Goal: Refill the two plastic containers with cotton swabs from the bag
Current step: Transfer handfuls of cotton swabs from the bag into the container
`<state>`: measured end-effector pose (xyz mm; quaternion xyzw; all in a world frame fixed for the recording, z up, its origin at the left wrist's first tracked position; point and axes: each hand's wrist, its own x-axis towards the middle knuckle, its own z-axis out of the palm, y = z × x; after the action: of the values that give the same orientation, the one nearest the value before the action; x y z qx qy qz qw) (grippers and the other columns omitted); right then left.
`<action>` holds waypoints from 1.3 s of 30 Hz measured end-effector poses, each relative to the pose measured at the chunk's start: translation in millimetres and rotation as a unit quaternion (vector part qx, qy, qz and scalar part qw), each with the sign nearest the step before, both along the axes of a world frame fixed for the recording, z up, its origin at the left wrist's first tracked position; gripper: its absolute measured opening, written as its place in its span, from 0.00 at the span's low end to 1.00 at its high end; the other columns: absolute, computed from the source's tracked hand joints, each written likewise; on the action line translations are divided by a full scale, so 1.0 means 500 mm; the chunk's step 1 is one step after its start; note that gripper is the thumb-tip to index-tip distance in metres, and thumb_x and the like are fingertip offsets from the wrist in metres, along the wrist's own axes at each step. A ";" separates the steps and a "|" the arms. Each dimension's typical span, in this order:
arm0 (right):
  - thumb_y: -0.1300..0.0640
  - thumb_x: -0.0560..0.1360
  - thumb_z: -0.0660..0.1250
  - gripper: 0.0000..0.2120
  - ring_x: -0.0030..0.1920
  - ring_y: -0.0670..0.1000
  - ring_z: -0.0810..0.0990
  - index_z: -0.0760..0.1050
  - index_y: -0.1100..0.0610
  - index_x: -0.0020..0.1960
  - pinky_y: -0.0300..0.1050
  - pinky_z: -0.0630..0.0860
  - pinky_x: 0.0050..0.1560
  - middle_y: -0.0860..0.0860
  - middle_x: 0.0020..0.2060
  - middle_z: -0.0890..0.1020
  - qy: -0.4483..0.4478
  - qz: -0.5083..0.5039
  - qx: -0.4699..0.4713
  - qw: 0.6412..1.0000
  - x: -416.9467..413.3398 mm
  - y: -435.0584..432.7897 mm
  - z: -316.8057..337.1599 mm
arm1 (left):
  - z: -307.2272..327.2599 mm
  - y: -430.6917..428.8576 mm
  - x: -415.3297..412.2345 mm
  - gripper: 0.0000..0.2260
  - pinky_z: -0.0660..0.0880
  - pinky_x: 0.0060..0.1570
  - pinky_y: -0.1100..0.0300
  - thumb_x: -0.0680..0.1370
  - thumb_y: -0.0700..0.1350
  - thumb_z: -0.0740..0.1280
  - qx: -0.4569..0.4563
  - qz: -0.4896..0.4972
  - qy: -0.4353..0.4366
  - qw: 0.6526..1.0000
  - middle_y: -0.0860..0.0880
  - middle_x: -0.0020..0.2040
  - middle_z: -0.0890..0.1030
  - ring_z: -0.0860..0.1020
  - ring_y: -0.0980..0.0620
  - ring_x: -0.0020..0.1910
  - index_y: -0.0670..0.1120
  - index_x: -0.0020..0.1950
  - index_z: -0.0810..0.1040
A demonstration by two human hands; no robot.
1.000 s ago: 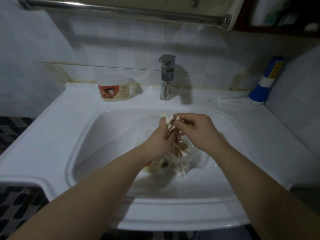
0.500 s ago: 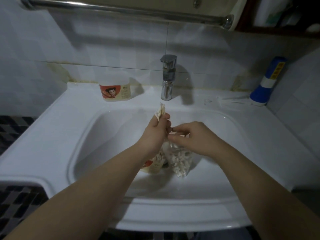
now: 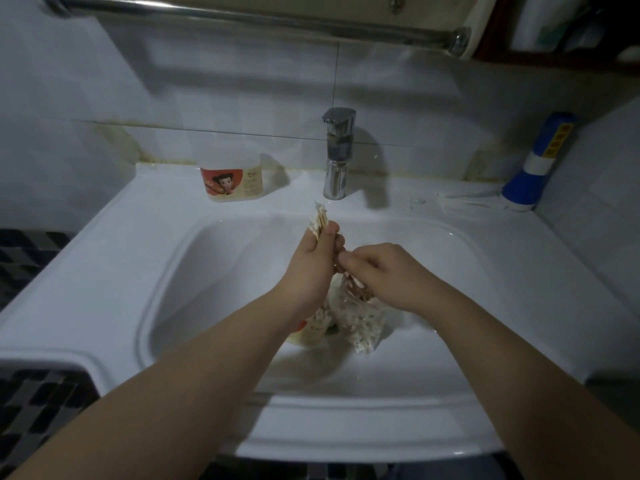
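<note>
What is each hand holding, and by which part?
The left hand grips a bunch of swabs round their lower part, tips poking out above. The right hand pinches the bag near its top.

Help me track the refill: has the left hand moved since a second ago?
Yes: the left hand, gripping cotton swabs, rose toward the faucet.

Front container (image 3: 313, 332) in basin (image 3: 214, 271) mostly hidden under left hand (image 3: 317, 268). Bag (image 3: 363, 323) mouth covered by right hand (image 3: 384, 275). Swab bundle (image 3: 319, 220) lower ends buried in left fist. Rear container (image 3: 232, 183) label print too small to read.
</note>
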<state>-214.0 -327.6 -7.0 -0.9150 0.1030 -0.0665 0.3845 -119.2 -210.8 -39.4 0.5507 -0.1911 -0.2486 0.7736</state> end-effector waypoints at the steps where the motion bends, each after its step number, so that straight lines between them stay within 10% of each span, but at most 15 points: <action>1: 0.37 0.81 0.58 0.26 0.31 0.45 0.74 0.79 0.57 0.40 0.47 0.70 0.39 0.45 0.31 0.78 0.012 -0.002 0.021 1.000 0.002 -0.001 0.000 | -0.001 0.001 0.000 0.10 0.72 0.41 0.56 0.83 0.52 0.60 0.007 0.006 -0.006 1.000 0.56 0.35 0.76 0.74 0.56 0.34 0.49 0.46 0.74; 16: 0.51 0.82 0.63 0.18 0.31 0.45 0.73 0.74 0.54 0.35 0.44 0.71 0.37 0.45 0.29 0.76 -0.015 0.014 -0.013 1.000 -0.002 -0.015 -0.001 | 0.018 0.006 0.026 0.06 0.68 0.33 0.61 0.86 0.47 0.57 0.011 0.130 0.111 0.985 0.52 0.36 0.72 0.71 0.55 0.31 0.50 0.52 0.73; 26: 0.54 0.82 0.64 0.15 0.29 0.46 0.75 0.75 0.46 0.37 0.42 0.72 0.32 0.47 0.29 0.79 -0.083 -0.025 -0.032 0.996 0.004 -0.005 -0.011 | 0.010 0.015 -0.001 0.16 0.72 0.29 0.62 0.82 0.58 0.64 0.134 -0.010 -0.184 0.974 0.57 0.27 0.75 0.72 0.57 0.26 0.57 0.35 0.76; 35: 0.48 0.75 0.75 0.07 0.30 0.47 0.78 0.85 0.50 0.42 0.38 0.72 0.33 0.49 0.30 0.81 -0.059 0.002 -0.073 0.996 0.004 -0.012 -0.011 | 0.004 0.013 0.010 0.17 0.79 0.41 0.57 0.85 0.57 0.58 0.179 0.054 -0.087 0.979 0.53 0.39 0.83 0.81 0.56 0.37 0.48 0.47 0.78; 39: 0.43 0.68 0.80 0.10 0.31 0.42 0.78 0.83 0.47 0.38 0.32 0.71 0.33 0.45 0.30 0.82 -0.050 -0.012 -0.066 0.997 0.003 -0.020 -0.010 | 0.013 0.010 0.009 0.15 0.75 0.31 0.61 0.86 0.53 0.57 0.060 0.022 -0.006 0.998 0.53 0.30 0.76 0.77 0.53 0.30 0.46 0.45 0.73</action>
<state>-212.7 -337.5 -11.8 -0.9324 0.0896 -0.1237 0.3275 -114.7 -205.6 -33.1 0.6017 -0.1680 -0.2393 0.7433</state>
